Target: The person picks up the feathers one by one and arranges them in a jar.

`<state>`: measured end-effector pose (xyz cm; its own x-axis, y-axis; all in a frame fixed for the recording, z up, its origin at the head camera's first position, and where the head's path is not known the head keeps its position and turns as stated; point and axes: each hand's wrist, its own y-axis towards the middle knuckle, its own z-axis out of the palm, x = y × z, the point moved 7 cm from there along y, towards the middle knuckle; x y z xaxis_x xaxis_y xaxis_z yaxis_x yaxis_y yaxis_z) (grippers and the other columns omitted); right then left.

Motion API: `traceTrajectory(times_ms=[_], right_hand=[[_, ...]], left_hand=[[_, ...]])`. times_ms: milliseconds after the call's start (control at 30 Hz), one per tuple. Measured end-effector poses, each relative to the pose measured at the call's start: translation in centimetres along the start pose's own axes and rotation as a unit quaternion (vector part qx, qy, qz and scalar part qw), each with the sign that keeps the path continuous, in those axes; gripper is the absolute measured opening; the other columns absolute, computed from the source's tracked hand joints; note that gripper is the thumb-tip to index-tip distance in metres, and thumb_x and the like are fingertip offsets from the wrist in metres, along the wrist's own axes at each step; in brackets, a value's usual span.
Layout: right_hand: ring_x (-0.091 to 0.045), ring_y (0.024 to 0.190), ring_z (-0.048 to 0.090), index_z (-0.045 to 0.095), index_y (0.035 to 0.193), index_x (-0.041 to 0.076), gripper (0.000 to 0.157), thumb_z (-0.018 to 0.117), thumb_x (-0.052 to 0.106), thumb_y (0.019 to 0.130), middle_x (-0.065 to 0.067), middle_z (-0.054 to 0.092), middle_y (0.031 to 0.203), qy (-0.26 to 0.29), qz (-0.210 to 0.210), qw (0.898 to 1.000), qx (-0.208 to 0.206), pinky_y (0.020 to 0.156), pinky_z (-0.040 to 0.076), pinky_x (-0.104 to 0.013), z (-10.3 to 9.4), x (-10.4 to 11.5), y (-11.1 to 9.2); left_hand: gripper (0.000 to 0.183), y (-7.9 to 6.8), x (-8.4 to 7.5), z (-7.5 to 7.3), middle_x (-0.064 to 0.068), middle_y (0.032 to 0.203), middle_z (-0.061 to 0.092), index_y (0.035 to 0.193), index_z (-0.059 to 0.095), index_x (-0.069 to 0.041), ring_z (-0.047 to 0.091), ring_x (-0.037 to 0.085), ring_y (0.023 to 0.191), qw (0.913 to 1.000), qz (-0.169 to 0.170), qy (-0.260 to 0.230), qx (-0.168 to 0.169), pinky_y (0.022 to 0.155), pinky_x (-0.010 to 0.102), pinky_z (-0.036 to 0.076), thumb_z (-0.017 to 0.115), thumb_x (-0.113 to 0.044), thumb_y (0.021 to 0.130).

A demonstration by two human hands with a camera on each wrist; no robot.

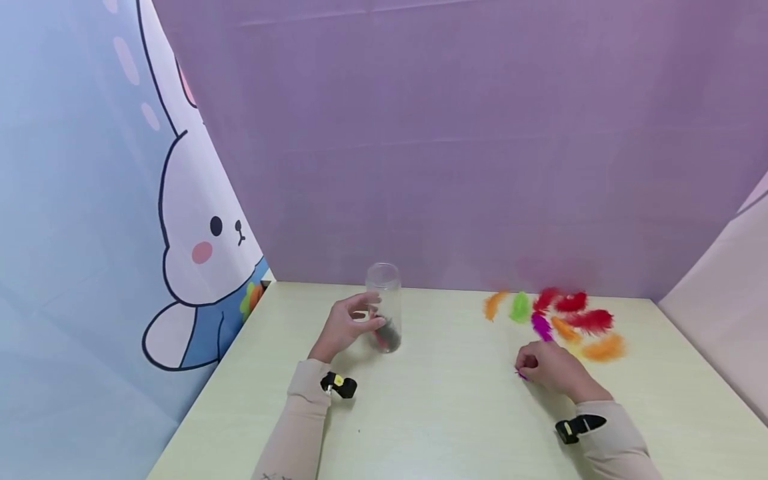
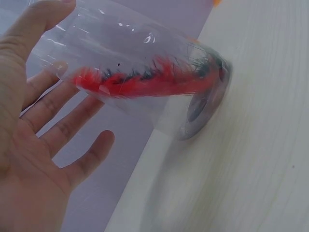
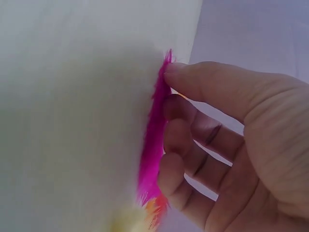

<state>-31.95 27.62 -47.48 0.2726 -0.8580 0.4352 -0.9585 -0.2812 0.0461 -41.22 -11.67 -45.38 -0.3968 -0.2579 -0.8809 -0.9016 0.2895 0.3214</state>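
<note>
A clear glass jar point(image 1: 393, 300) stands on the table with a red feather point(image 2: 149, 87) and dark feather wisps inside. My left hand point(image 1: 348, 325) holds the jar from the left side, thumb on one side and fingers on the other. Low over the table to the right, my right hand point(image 1: 555, 367) pinches a magenta feather point(image 3: 154, 130) between thumb and index finger near its tip. Most of that feather is hidden by the hand in the head view. Just beyond the right hand lies another purple feather point(image 1: 542, 327).
Loose feathers lie at the back right: a green feather point(image 1: 520, 307), an orange feather point(image 1: 495, 305), several red ones including a red feather point(image 1: 591, 321), and a pale orange feather point(image 1: 603, 347). A purple cloth point(image 1: 450, 147) hangs behind the pale table point(image 1: 432, 413).
</note>
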Motion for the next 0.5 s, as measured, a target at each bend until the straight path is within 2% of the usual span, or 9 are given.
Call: traceTrajectory(times_ms=[167, 500], right_hand=[[-0.009, 0.069, 0.048, 0.07, 0.077, 0.023, 0.017, 0.079, 0.012, 0.086, 0.01, 0.06, 0.074, -0.012, -0.002, 1.0, -0.001, 0.062, 0.042, -0.024, 0.06, 0.18, 0.01], [-0.005, 0.072, 0.046, 0.06, 0.08, 0.021, 0.021, 0.071, 0.008, 0.091, 0.01, 0.051, 0.077, -0.046, -0.034, 0.998, -0.006, 0.067, 0.045, -0.023, 0.65, 0.7, -0.05]], left_hand=[[0.054, -0.05, -0.26, 0.02, 0.003, 0.128, 0.072, 0.134, 0.067, -0.02, 0.067, 0.024, 0.118, 1.0, 0.001, -0.001, -0.001, 0.102, 0.051, 0.054, 0.086, -0.024, 0.084], [0.052, 0.02, -0.1, -0.13, 0.002, 0.126, 0.073, 0.132, 0.068, -0.021, 0.068, 0.023, 0.115, 1.0, 0.002, 0.0, 0.0, 0.101, 0.05, 0.055, 0.086, -0.026, 0.084]])
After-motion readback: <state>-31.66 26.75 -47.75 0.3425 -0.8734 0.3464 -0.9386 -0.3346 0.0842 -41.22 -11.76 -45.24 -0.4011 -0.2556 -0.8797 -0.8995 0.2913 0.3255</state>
